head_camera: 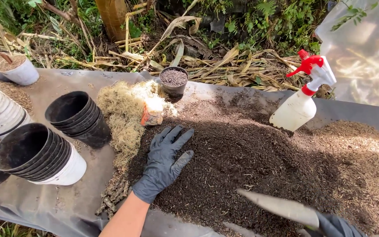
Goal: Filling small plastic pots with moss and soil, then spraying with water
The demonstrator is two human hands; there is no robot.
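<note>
Left hand (164,164), black-gloved, lies flat with fingers spread wide on dark potting soil (242,162). Right hand (336,226) grips trowel (281,207), blade low over the soil. Spray bottle (301,103) rests nearby.

Both the left hand (163,163) and the right hand (335,226) wear dark grey-black gloves, and the trowel blade (281,207) is a dull, soil-smeared grey above the dark brown, speckled potting soil (242,153). The spray bottle (301,98) is milky white with a bright red trigger and collar, the moss (121,112) is pale straw-yellow, and the small packet (152,115) in it is white and orange. The stacked pots (77,116) are black, one stack (38,153) ending in white, on a grey sheet (66,202).
</note>
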